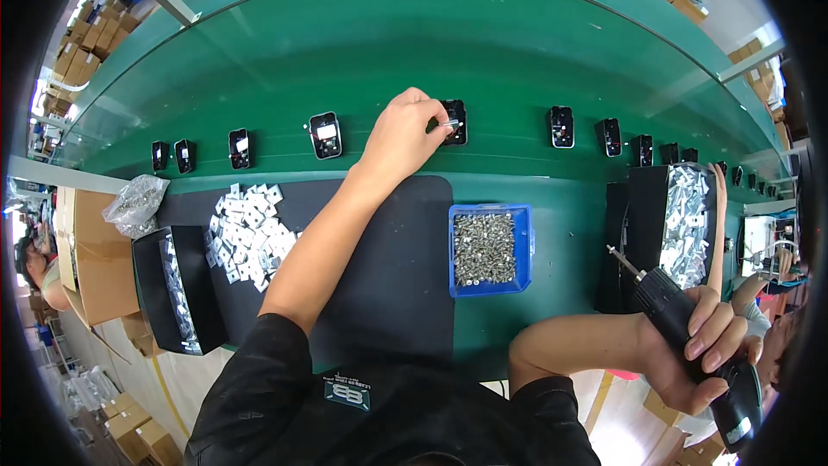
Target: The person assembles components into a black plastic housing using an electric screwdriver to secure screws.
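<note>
My left hand (405, 134) reaches over the green belt, thumb and index finger pinched on a small silver piece (451, 123). That piece is right at a black rectangular device (460, 112), partly hidden by my fingers. My right hand (699, 349) is wrapped round a black electric screwdriver (668, 298), whose bit points up and left, apart from any device. Between my arms a blue tray (528, 250) holds many small metal screws (483, 250). A loose heap of small flat silver-white pieces (246, 233) lies on the dark mat (388, 267).
More black devices stand along the belt, such as one (326, 135) at left and one (561, 127) at right. Black boxes of metal pieces (686, 224) flank the bench. A cardboard box (99, 250) and plastic bag (138, 205) sit at left. Another person's arm (717, 233) is at right.
</note>
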A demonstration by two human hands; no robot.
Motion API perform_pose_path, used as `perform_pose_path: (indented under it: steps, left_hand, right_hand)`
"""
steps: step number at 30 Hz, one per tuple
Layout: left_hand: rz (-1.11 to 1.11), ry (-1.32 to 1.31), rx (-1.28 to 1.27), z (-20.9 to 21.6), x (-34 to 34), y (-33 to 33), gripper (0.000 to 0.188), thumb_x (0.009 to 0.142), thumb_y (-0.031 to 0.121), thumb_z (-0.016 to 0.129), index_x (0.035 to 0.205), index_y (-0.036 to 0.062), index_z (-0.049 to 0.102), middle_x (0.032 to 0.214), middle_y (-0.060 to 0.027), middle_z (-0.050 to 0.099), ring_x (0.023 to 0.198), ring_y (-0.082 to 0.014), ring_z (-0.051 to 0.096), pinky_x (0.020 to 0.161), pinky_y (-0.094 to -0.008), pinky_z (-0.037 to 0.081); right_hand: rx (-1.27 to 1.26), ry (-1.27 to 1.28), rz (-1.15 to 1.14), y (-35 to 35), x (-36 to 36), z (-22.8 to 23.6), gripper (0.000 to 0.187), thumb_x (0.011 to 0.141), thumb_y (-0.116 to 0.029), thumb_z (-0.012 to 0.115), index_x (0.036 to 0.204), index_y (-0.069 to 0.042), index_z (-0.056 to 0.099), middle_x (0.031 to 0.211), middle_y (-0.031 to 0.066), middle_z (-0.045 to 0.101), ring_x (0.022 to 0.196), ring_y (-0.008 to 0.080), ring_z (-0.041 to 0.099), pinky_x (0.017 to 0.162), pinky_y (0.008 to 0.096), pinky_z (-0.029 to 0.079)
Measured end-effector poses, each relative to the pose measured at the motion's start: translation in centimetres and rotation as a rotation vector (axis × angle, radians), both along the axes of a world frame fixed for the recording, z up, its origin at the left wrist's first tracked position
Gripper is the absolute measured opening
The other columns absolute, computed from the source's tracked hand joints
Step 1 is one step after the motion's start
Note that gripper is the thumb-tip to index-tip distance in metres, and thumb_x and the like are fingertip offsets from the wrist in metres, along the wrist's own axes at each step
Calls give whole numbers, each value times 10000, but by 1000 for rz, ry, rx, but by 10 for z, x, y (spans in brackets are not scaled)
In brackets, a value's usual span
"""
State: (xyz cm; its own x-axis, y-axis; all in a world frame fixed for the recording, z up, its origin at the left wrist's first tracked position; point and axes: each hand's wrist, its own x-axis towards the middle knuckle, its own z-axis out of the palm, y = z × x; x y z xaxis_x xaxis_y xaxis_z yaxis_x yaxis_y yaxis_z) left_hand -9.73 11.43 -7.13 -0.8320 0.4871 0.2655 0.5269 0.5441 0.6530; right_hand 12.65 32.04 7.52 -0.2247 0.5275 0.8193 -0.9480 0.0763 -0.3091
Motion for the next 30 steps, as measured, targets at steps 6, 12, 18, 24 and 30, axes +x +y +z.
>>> perform_pose_path:
  steps: [6, 12, 18, 24, 30]
  left_hand:
    - [20, 92, -34, -25, -17, 10, 115, 710, 125, 728, 764, 41, 670, 965, -127, 570, 970, -295, 552, 833, -384, 461]
    - [38, -34, -38, -32, -25, 13, 204, 697, 131, 760, 849, 37, 661, 925, -123, 612, 916, -270, 596, 827, -379, 471]
    - [21, -293, 23, -34, -35, 9, 449, 730, 108, 698, 1141, 51, 526, 951, -135, 612, 905, -283, 606, 794, -395, 481]
    - [-154, -184, -125, -21, -27, -16, 822, 662, 194, 698, 1392, 64, 342, 1436, -198, 334, 1354, -350, 278, 1093, -458, 249]
    - [-153, -35, -233, -28, -18, -10, 888, 609, 240, 798, 1366, 60, 369, 1386, -195, 396, 1283, -345, 378, 1070, -455, 274]
  right_hand:
    - [-19, 10, -31, 4, 3, 0, 439, 697, -193, 691, 1051, -39, 482, 676, 6, 528, 523, 91, 498, 568, 229, 374]
    - [-30, -7, 2, 9, 4, -2, 438, 703, -189, 696, 1055, -44, 480, 678, -2, 528, 534, 85, 500, 578, 228, 375]
    - [-15, -18, 2, 6, 0, -2, 430, 705, -181, 692, 1059, -43, 490, 678, -4, 529, 531, 84, 501, 574, 224, 379]
    - [-18, -10, -21, 0, -5, -3, 422, 705, -173, 689, 1055, -43, 493, 682, -5, 531, 532, 84, 508, 565, 222, 386]
    - [11, 1, 36, -5, -8, -2, 443, 770, -217, 697, 1111, -50, 469, 702, -5, 518, 518, 91, 501, 542, 247, 392]
